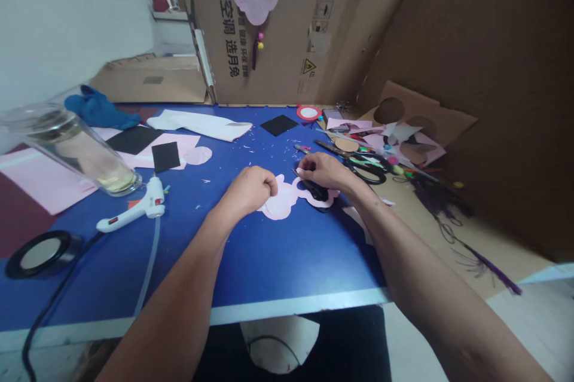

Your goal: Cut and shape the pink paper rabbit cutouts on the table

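A pink paper cutout (283,200) with rounded lobes lies flat on the blue table (278,262). My left hand (251,188) is curled closed and rests on the cutout's left part, pinching its edge. My right hand (321,171) is closed too, fingers pressing a small black piece (316,191) onto the cutout's right lobe. Both forearms reach in from the near edge.
A white hot glue gun (142,207) with its cord lies at left, beside a tipped glass jar (72,149) and a black tape roll (41,254). Black-handled scissors (359,161) and craft scraps sit at right. Cardboard boxes (287,17) wall the back.
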Motion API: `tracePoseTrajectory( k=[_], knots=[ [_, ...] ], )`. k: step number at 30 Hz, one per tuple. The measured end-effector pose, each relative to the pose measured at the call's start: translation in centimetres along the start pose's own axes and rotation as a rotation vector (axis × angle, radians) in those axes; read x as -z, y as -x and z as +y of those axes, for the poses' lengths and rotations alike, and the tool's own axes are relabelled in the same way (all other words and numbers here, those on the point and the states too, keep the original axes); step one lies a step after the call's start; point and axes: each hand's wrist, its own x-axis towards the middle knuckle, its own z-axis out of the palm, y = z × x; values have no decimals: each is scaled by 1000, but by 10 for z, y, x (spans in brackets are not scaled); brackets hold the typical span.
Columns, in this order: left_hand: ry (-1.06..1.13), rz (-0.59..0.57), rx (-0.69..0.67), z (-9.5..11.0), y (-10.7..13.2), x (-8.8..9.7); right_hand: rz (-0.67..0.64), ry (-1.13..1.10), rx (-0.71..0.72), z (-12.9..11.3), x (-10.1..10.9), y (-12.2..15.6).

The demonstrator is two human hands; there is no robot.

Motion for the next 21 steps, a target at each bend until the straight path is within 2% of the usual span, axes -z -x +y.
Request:
tracePoseTrajectory(
  k=[3,7,12,13,15,17,19,21],
  knots=[
    [8,-3,3,1,0,0,-5,-81,-35,-5,5,5],
    [23,6,12,2,1,0,10,-215,-59,-11,22,15],
    [92,269,-86,12,1,-2,71,-361,39,-14,44,29],
    [140,287,-111,15,1,-4,64,-400,48,-15,47,31],
    [309,237,-155,20,2,-9,59,-450,66,-19,49,35],
    [524,119,-183,22,3,-16,73,-468,104,-25,48,37],
    [690,31,-162,23,3,-22,84,-499,151,-31,44,38],
    [776,-7,-104,23,3,-26,82,-564,180,-36,39,37]
  ],
)
